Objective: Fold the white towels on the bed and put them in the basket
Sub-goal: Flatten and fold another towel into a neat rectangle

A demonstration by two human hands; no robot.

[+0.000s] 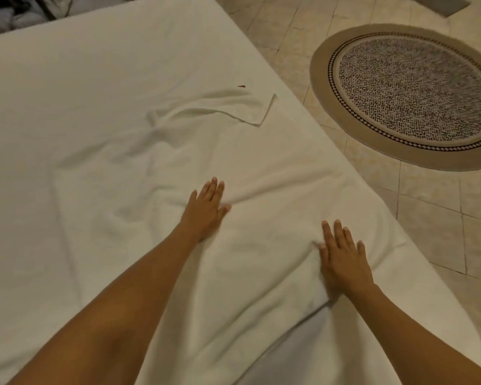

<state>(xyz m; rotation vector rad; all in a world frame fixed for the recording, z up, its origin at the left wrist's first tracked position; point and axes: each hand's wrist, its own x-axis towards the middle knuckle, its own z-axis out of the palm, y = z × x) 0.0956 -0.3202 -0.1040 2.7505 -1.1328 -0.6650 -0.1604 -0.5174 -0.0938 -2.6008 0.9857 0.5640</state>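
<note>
A large white towel (156, 173) lies spread over the white bed (67, 79), wrinkled, with one far corner turned over near the bed's right edge. My left hand (206, 209) lies flat on the towel's middle, fingers straight. My right hand (342, 259) presses flat on the towel closer to me, beside the bed's right edge. Both palms face down and hold nothing. No basket is in view.
A round beige and grey patterned rug (408, 93) lies on the tiled floor (442, 218) to the right of the bed. Dark items (14, 12) sit beyond the bed's far left corner. A small red speck (241, 86) lies on the sheet.
</note>
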